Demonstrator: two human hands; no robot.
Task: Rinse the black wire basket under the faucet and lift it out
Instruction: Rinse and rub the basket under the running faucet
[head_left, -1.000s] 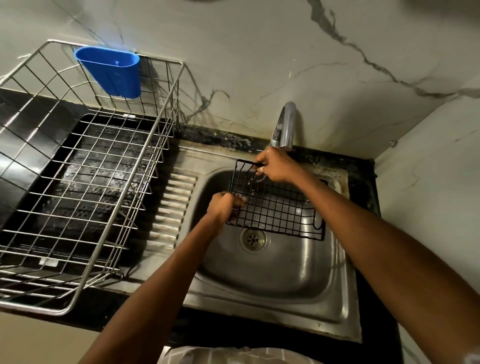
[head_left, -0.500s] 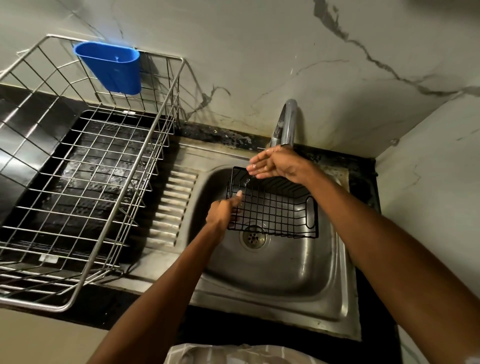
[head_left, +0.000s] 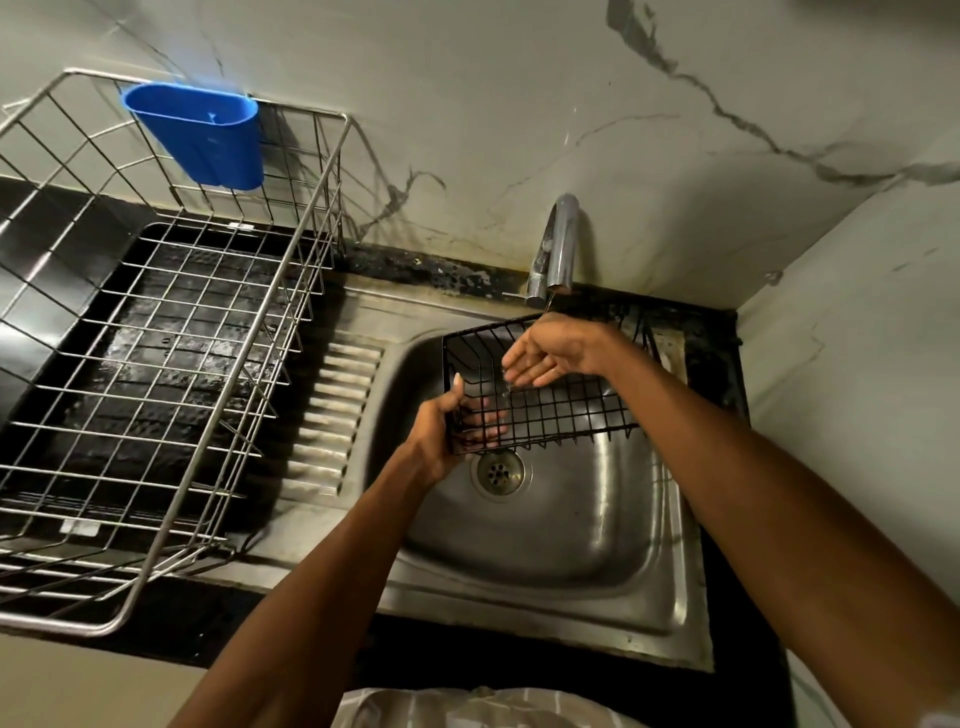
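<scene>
**Basket held over the sink**

On the left sits a steel dish rack (head_left: 156, 364) with a blue cup (head_left: 200, 135) (hooked on its far rim). The left hand (head_left: 441, 436) grips the black wire basket (head_left: 540, 395) by its left edge, over the sink (head_left: 545, 545), below the faucet (head_left: 558, 244). The right hand (head_left: 550, 353) hovers inside, fingers straight, holding nothing.

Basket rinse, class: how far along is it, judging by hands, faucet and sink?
Done: basket is held under the faucet. In hand: left hand grips its left end; open right hand rubs inside, water falling there. Left: finishing, then lifting it out of the sink.
</scene>
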